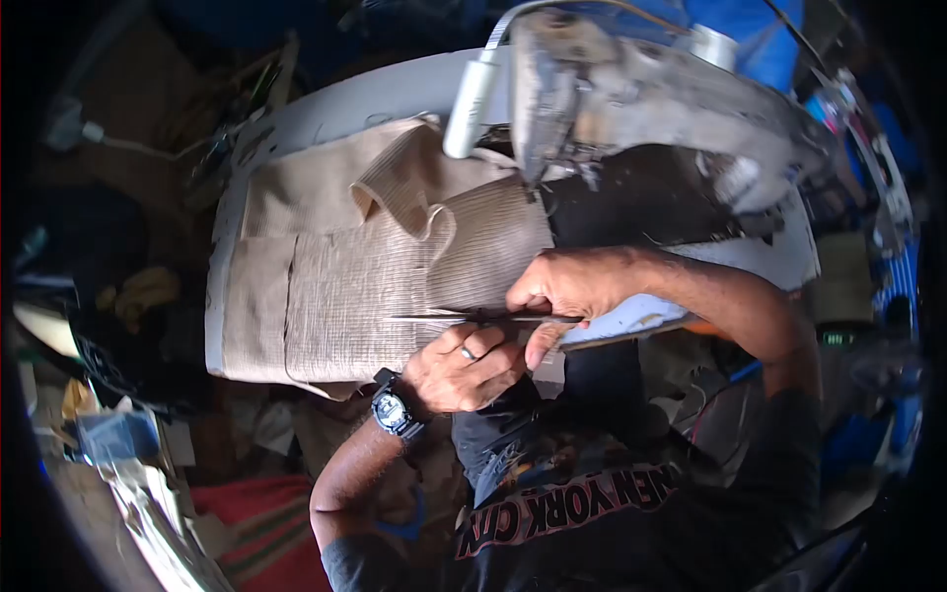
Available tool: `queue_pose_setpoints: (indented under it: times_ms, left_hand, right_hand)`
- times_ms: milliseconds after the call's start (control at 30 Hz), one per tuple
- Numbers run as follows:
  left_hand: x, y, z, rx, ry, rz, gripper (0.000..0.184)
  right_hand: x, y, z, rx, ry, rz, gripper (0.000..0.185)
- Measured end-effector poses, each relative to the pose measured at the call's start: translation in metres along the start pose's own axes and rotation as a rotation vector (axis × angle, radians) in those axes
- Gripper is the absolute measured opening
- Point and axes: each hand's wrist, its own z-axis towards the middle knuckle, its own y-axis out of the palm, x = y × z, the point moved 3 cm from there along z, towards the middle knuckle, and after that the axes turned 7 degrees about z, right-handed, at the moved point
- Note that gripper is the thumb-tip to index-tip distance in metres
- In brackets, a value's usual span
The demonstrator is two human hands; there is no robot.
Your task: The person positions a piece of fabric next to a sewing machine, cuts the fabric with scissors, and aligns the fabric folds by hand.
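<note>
Beige ribbed fabric (345, 286) lies over the sewing table, with a raised fold near the machine. My right hand (567, 286) is closed around the handles of metal scissors (424, 319), whose blades point left over the fabric near its front edge. Just below the blades, my left hand (469, 370) has its fingers bent together at the fabric's front edge; it wears a ring and a wristwatch. What its fingertips pinch is hidden.
A sewing machine (661, 109) stands at the back right, with a white cylindrical lamp (472, 109) beside its head. The pale tabletop (222, 326) has a raised edge at the left. Red striped cloth (252, 523) lies low on the left.
</note>
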Motion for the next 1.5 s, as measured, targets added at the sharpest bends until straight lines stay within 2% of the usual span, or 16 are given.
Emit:
queue_pose_setpoints:
  times_ms: [167,267,367,500,567,633,733,767,833,933,1100,1133,1233,1267,1333,1500]
  left_hand:
    - [0.008,-0.016,0.004,-0.002,-0.119,-0.236,0.025]
    - [0.01,-0.025,0.02,-0.013,-0.212,-0.14,0.028]
    - [-0.008,-0.004,0.042,-0.222,-0.267,-0.07,0.046]
    - [-0.024,0.033,0.057,-0.446,-0.306,0.015,0.045]
    - [-0.032,0.034,0.06,-0.49,-0.255,0.092,0.043]
    - [-0.039,0.033,0.054,-0.46,-0.133,0.214,0.041]
    - [-0.066,0.033,0.052,-0.541,-0.36,-0.058,0.043]
    - [-0.071,0.03,0.054,-0.315,-0.308,-0.101,0.042]
    - [-0.069,0.033,0.052,-0.339,-0.323,-0.108,0.04]
    - [-0.058,0.042,0.047,-0.328,-0.237,-0.077,0.039]
    - [-0.059,0.038,0.051,-0.361,-0.331,-0.19,0.032]
    - [-0.063,0.044,0.048,-0.306,-0.477,-0.315,0.03]
    - [-0.07,0.042,0.047,-0.355,-0.522,-0.35,0.031]
    - [-0.068,0.037,0.052,-0.347,-0.349,-0.268,0.029]
    - [-0.058,0.039,0.053,-0.263,-0.27,-0.225,0.029]
    - [-0.064,0.045,0.042,-0.258,-0.288,-0.329,0.031]
  right_hand:
    - [0.008,0.009,-0.061,0.249,0.062,-0.35,0.066]
    - [-0.004,0.013,-0.131,0.463,0.45,-0.486,0.059]
    - [0.024,0.002,-0.175,0.771,0.608,-0.614,0.057]
    - [0.05,-0.016,-0.202,0.886,0.596,-0.676,0.061]
    - [0.051,-0.017,-0.21,0.8,0.673,-0.586,0.067]
    - [0.049,-0.011,-0.215,0.833,0.557,-0.638,0.067]
    - [0.054,-0.002,-0.22,0.817,0.573,-0.52,0.07]
    - [0.062,0.005,-0.221,0.953,0.512,-0.702,0.069]
    - [0.047,0.022,-0.213,1.136,0.411,-0.949,0.06]
    - [0.043,0.042,-0.18,1.198,-0.063,-0.696,0.049]
    - [0.039,0.084,-0.088,1.079,-0.395,-0.717,0.047]
    - [0.042,0.089,-0.074,1.093,-0.427,-0.747,0.048]
    - [0.05,0.093,-0.051,1.037,-0.331,-0.839,0.055]
    - [0.053,0.096,-0.048,1.028,-0.306,-0.828,0.056]
    - [0.054,0.098,-0.048,1.041,-0.289,-0.836,0.056]
    - [0.052,0.098,-0.047,1.075,-0.297,-0.86,0.057]
